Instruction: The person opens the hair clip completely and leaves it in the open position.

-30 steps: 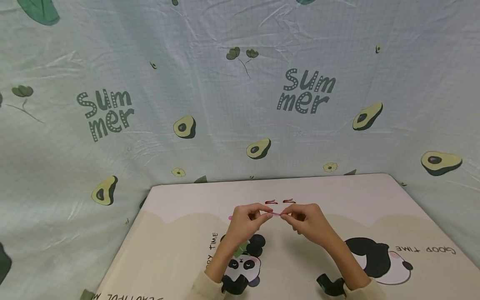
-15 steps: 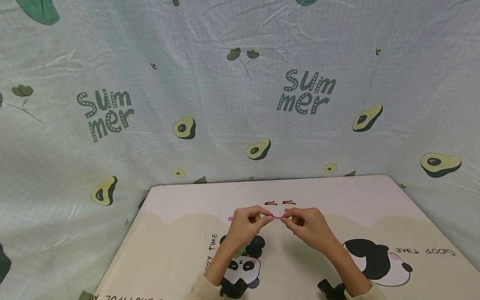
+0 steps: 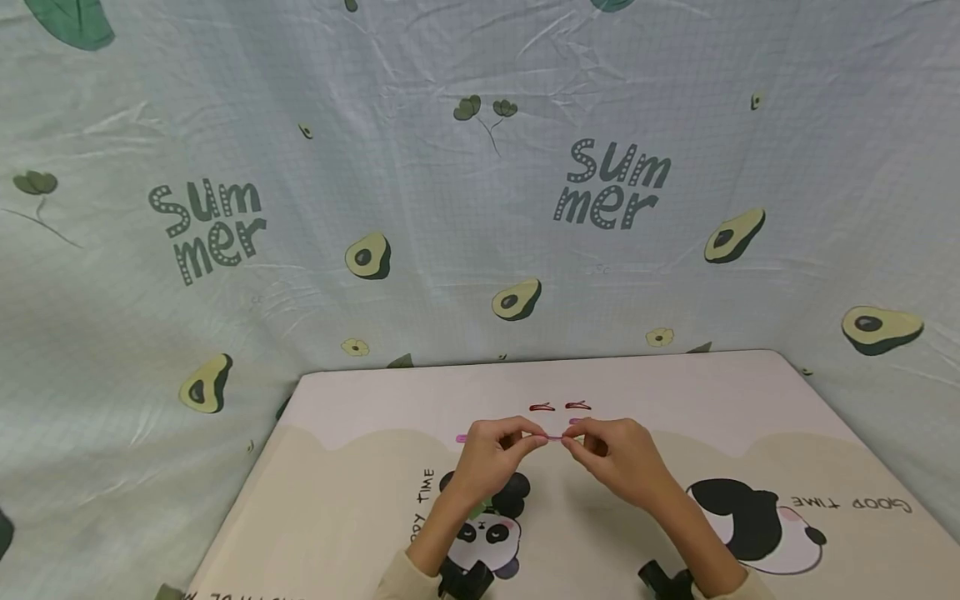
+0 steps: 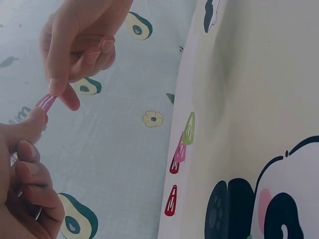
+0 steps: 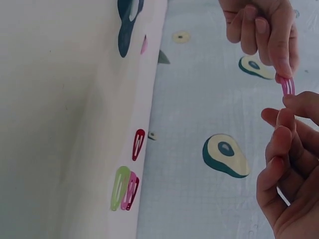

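Thumb and fingertips of both hands pinch a pink snap hair clip (image 3: 554, 437) by its two ends, level above the table. My left hand (image 3: 495, 450) has the left end and my right hand (image 3: 611, 458) the other. In the left wrist view the pink clip's slotted body (image 4: 46, 103) shows between the fingertips; most of it is covered by them. The right wrist view shows the same clip, tilted (image 5: 287, 86). Beyond the hands lie two red clips (image 3: 542, 407). Another pink clip (image 3: 575, 421) is partly behind my right hand.
A green clip (image 5: 119, 188) lies against a pink and a red one near the table's far edge. A pink piece (image 3: 461, 438) shows left of my left hand. The patterned table (image 3: 337, 500) meets a curtain printed with avocados (image 3: 427, 208).
Both hands have come down slightly in the head view, still pinching the pink clip. The pink clip beyond my right hand, hidden a second ago, now shows.
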`<act>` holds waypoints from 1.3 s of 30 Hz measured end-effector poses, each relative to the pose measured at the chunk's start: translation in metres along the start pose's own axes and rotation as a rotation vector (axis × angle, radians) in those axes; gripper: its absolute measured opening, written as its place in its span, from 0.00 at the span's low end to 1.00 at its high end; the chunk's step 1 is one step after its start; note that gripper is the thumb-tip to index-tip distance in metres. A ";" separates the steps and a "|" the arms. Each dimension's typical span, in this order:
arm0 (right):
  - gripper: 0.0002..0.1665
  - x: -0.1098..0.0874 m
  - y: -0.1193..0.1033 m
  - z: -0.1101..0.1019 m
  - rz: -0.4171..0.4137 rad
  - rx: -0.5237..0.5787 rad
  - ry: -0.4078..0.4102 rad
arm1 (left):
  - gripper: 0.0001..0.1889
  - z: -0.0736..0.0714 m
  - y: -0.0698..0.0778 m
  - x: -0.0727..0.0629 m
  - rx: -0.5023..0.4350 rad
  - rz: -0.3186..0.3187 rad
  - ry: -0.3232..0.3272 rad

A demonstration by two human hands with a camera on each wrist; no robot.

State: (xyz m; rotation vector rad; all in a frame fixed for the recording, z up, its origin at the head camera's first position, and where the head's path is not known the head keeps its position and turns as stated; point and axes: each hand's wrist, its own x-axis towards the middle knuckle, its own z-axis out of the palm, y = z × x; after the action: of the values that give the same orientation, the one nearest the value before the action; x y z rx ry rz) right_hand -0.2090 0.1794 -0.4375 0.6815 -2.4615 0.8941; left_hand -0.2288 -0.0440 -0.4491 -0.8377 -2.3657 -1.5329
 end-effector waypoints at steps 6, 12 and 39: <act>0.03 0.000 0.003 0.003 -0.078 -0.023 0.061 | 0.04 0.001 0.001 0.000 -0.021 0.033 0.037; 0.06 0.000 0.005 0.005 -0.148 -0.025 0.153 | 0.03 0.002 0.002 0.000 -0.048 0.078 0.072; 0.09 0.002 0.001 0.006 -0.337 -0.010 0.276 | 0.04 0.011 -0.002 -0.002 0.070 0.413 0.262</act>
State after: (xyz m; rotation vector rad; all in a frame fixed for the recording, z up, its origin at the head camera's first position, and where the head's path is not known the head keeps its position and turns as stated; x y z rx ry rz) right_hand -0.2125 0.1753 -0.4411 0.8733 -2.0308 0.7835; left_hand -0.2270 -0.0357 -0.4562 -0.9679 -1.9031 -1.2936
